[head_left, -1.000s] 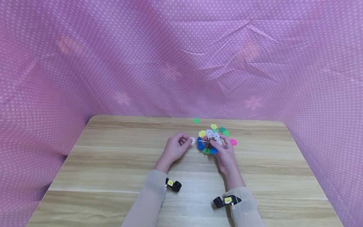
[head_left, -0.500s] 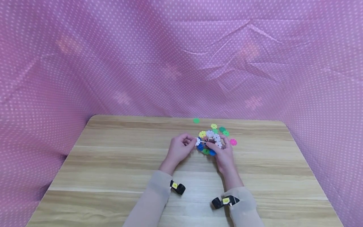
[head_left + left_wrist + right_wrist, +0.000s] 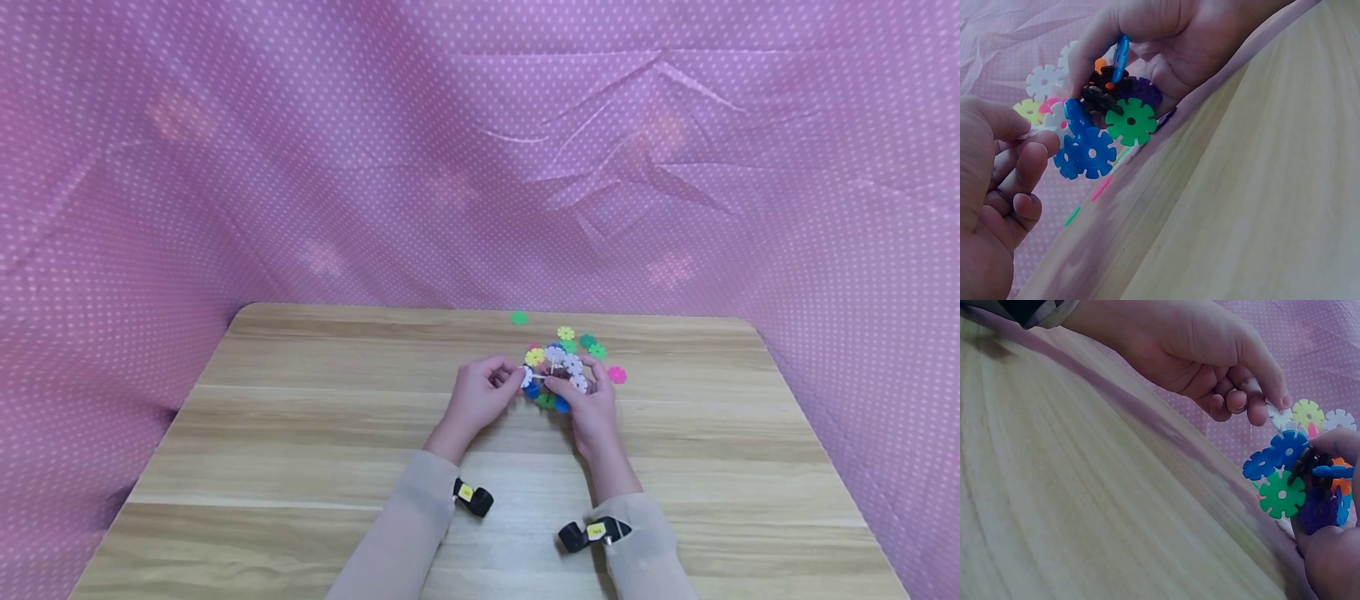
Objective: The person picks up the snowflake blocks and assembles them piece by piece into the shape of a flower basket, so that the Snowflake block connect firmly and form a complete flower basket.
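Note:
My right hand (image 3: 592,408) grips a cluster of interlocked plastic snowflake discs, its thumb over the near side. In the left wrist view, a green disc (image 3: 1130,122), a blue disc (image 3: 1097,153) and dark brown ones in the middle show within the cluster. My left hand (image 3: 480,392) pinches a white snowflake disc (image 3: 527,377) between thumb and fingertips at the cluster's left edge. In the right wrist view that white disc (image 3: 1280,415) meets the cluster close to a blue disc (image 3: 1289,451); whether their slots are joined I cannot tell.
Loose discs lie behind and right of the cluster: light green (image 3: 519,318), yellow (image 3: 566,333), dark green (image 3: 587,342), green (image 3: 597,352) and pink (image 3: 617,375). The wooden table (image 3: 300,433) is bordered by a pink dotted cloth (image 3: 480,167) at back and sides.
My left hand has moved right, bringing the white disc from apart to the cluster's left edge. My right hand has shifted slightly left and still holds the cluster.

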Available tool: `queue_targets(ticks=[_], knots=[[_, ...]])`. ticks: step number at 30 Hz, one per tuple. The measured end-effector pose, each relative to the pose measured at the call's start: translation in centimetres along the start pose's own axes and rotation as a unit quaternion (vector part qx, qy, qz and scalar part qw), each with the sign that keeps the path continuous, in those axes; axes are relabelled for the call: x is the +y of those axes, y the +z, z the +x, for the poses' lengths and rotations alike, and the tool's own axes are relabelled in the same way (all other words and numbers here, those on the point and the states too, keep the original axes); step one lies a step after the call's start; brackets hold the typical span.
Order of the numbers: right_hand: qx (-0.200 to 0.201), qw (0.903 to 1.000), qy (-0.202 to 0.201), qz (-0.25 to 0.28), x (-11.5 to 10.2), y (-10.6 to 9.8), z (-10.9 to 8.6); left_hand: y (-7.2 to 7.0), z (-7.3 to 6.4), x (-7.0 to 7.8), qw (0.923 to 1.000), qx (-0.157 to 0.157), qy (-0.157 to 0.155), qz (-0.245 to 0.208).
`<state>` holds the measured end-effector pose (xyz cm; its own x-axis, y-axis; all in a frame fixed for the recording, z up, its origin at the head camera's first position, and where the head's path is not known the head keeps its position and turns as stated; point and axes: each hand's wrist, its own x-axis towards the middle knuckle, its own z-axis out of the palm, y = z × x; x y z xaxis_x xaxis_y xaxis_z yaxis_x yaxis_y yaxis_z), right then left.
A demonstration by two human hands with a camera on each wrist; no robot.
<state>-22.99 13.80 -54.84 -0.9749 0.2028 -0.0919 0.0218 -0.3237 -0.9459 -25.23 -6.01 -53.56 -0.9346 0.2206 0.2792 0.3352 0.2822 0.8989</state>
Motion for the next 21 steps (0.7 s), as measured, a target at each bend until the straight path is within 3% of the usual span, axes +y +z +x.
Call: queue_targets(ticks=[11,21], knots=[[-0.012,0.9998,-0.014,-0.006,0.12,-0.22,-0.02,0.33,-0.17,-0.02,0.9999,-0.006,0.011,-0.002],[0.009,0.9999,0.002,0.013,-0.07,-0.41,0.18,0.83,0.00,-0.40,0.9995,0.008,-0.018,-0.024]])
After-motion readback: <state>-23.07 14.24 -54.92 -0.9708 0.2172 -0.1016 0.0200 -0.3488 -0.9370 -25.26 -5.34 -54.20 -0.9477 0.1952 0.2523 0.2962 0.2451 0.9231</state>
